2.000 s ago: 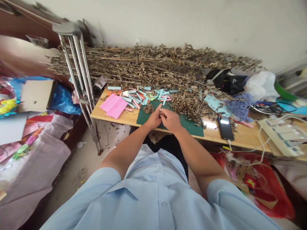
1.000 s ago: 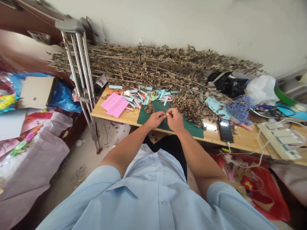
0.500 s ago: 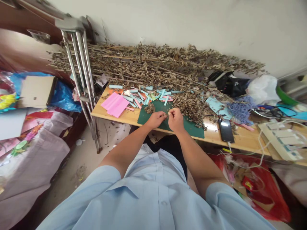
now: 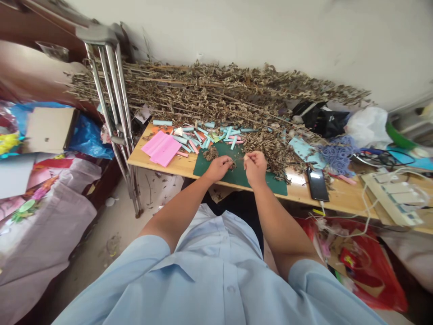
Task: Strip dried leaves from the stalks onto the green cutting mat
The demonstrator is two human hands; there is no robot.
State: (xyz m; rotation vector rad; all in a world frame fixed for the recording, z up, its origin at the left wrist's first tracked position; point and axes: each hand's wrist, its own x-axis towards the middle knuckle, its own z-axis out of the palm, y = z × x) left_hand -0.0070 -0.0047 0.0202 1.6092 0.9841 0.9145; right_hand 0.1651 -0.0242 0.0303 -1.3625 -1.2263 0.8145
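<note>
Above the green mat [image 4: 237,178], my left hand [image 4: 219,169] is closed on a small bit of dried leaf [image 4: 232,166] at its fingertips. My right hand [image 4: 255,168] is a short way to the right, its fingers pinched together; what they hold is too small to make out. A small clump of dried leaf [image 4: 210,154] lies on the mat just beyond my left hand. Beyond my right hand spreads a heap of loose dried leaves [image 4: 270,151]. Blue and pink paper rolls [image 4: 203,135] lie behind the mat, with folded pink paper [image 4: 161,148] to their left.
Dried stalks [image 4: 203,90] stretch along the wall. Crutches [image 4: 113,90] stand at the table's left end. On the right are a black phone [image 4: 318,184], blue yarn [image 4: 338,155], a power strip [image 4: 392,198] and cables. A red bag [image 4: 382,266] sits below the table.
My right hand has moved right, away from my left hand, widening the gap between them. The leaf bit at my left fingertips shows more clearly. The view has shifted slightly.
</note>
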